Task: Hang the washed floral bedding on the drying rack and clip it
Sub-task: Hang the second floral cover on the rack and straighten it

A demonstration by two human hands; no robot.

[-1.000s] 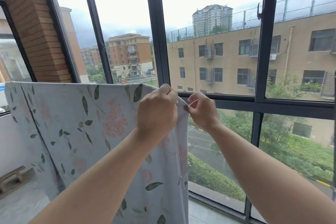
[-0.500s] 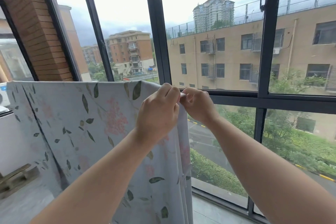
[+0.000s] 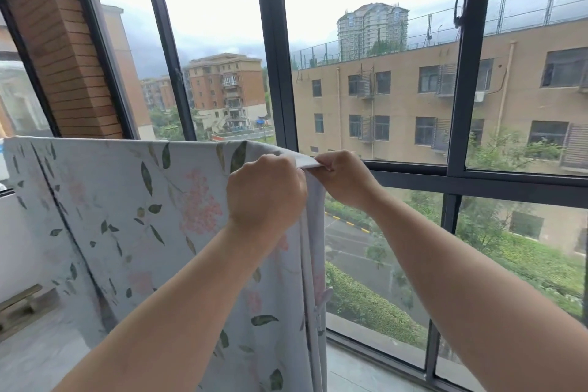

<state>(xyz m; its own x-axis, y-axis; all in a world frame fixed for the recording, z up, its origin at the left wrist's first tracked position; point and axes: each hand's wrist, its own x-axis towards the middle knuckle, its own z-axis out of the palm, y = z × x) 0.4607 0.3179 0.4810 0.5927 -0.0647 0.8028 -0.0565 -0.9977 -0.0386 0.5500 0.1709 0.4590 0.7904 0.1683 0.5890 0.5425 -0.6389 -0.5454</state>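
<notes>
Floral bedding point(image 3: 127, 216) hung as a broad flat sheet across the left and middle of the view, top edge level, right edge falling in folds. Whatever bears it hidden under the cloth. Left hand point(image 3: 265, 194) at the top right corner, back toward the camera, fingers curled round the fabric. Right hand point(image 3: 345, 178) just beside it, pinching the white folded edge from the right. Behind, a dark window frame point(image 3: 276, 73); far left, a brick pillar point(image 3: 63, 51); lower left, a wooden block point(image 3: 22, 302) on the floor.
</notes>
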